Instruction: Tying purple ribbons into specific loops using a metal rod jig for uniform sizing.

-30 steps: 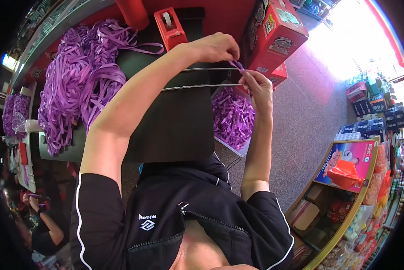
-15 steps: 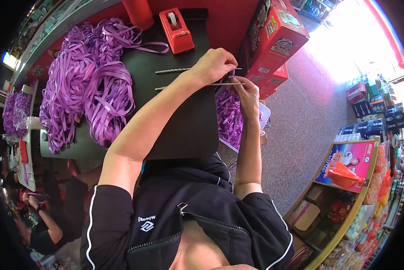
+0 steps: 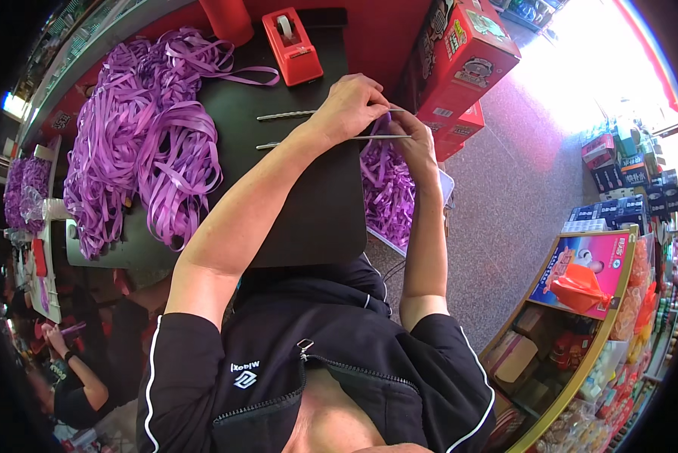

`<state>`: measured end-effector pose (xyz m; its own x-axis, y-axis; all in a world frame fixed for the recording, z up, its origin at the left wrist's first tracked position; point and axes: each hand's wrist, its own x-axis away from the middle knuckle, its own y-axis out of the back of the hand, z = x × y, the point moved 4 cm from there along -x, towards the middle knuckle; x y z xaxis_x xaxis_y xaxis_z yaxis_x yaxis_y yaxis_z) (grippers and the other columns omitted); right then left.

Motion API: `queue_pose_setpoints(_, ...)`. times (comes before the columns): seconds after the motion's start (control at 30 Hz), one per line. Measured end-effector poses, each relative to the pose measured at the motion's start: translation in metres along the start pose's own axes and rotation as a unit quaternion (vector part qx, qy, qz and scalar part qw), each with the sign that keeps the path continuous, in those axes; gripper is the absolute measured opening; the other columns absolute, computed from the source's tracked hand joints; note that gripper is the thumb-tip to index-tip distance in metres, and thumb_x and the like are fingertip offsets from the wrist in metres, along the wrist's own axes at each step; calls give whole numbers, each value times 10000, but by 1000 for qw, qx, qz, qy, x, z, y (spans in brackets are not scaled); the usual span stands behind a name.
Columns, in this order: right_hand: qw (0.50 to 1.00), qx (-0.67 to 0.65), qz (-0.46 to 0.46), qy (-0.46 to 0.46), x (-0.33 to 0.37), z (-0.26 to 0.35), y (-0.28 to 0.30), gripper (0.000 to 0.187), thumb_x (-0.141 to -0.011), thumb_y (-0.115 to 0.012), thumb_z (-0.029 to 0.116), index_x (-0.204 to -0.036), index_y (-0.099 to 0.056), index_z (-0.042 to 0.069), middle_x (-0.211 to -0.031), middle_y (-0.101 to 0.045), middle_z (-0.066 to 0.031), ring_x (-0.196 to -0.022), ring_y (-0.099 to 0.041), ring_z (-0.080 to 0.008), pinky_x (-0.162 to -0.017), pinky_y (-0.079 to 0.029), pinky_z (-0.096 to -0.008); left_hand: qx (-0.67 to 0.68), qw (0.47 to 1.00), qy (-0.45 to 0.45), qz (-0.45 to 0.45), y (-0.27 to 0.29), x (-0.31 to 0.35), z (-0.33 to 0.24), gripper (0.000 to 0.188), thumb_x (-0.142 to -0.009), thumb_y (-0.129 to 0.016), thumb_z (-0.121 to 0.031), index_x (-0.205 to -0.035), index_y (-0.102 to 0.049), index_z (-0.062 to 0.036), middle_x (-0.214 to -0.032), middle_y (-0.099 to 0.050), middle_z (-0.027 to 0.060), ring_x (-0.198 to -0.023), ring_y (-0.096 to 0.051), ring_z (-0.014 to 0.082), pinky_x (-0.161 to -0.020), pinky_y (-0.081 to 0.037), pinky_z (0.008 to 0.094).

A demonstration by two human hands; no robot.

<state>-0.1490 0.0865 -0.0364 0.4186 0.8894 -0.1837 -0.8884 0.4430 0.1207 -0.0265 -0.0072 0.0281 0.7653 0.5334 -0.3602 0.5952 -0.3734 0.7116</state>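
Observation:
At the table's right edge, my left hand point(image 3: 350, 106) and my right hand point(image 3: 418, 143) meet with fingertips pinched together. A short stretch of purple ribbon point(image 3: 383, 121) shows between them, partly hidden by the fingers. Two thin metal rods jut over the table's edge there: a twisted far rod point(image 3: 284, 115), passing behind my left hand, and a smooth near rod point(image 3: 373, 137), its tip by my right hand. Under my hands, a white bin point(image 3: 446, 185) holds cut purple ribbon pieces point(image 3: 388, 185). A large heap of purple ribbon point(image 3: 138, 136) lies on the table's left side.
A red tape dispenser point(image 3: 297, 57) stands at the back of the dark table point(image 3: 301, 219). Red cartons point(image 3: 467, 57) are stacked beyond my right hand. A glass display case point(image 3: 550, 347) stands at the right. At the lower left, another person's hand point(image 3: 54, 336) holds something purple.
My hands have come closer together at the rod ends. My right hand has shifted slightly, its fingertips now almost touching my left. The other person's hands have also moved a little.

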Motion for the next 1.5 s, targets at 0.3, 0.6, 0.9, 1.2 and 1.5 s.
queue_pose_setpoints(0.3, 997, 54, 45, -43, -5, -30, -10, 173, -853, -614, 110, -974, -675, 3, -741, -642, -22, -715, -541, -59, -634, -444, -243, 20, 1000, 1, -1, 1, 2, 5, 193, -796, -628, -180, -904, -719, -48, -1121, -603, 172, -1029, -583, 297, -876, -457, 355)
queue_pose_setpoints(0.6, 990, 104, 61, -76, 24, -98, -24, 226, -828, -624, 186, -972, -677, 21, -775, -677, -98, -709, -591, -89, -654, -467, -275, 17, 999, 39, 18, 7, 3, 1, 206, -784, -646, -206, -905, -721, -57, -1169, -594, 193, -1155, -525, 316, -960, -409, 372)
queue_pose_setpoints(0.9, 985, 119, 65, -111, 43, -113, -37, 262, -798, -652, 223, -972, -684, 29, -791, -679, -134, -722, -642, -167, -671, -485, -305, 64, 993, 80, 65, 12, 3, 14, 211, -813, -643, -229, -906, -724, -58, -1273, -530, 161, -1148, -531, 278, -959, -407, 338)
queue_pose_setpoints(1.2, 977, 191, 24, -90, 50, -138, -35, 302, -777, -667, 270, -960, -683, 30, -795, -674, -152, -761, -665, -222, -692, -491, -329, 33, 994, 97, 42, 10, 3, 6, 236, -771, -684, -277, -873, -734, -70, -1253, -548, 163, -1131, -544, 276, -941, -416, 339)
queue_pose_setpoints(1.5, 968, 215, -26, -126, 96, -202, -14, 207, -773, -649, 209, -910, -701, 63, -791, -689, -113, -736, -661, -174, -682, -498, -307, 22, 999, 47, 12, 2, 1, 21, 243, -785, -665, -265, -906, -723, -62, -1198, -588, 166, -1075, -583, 271, -908, -432, 316)
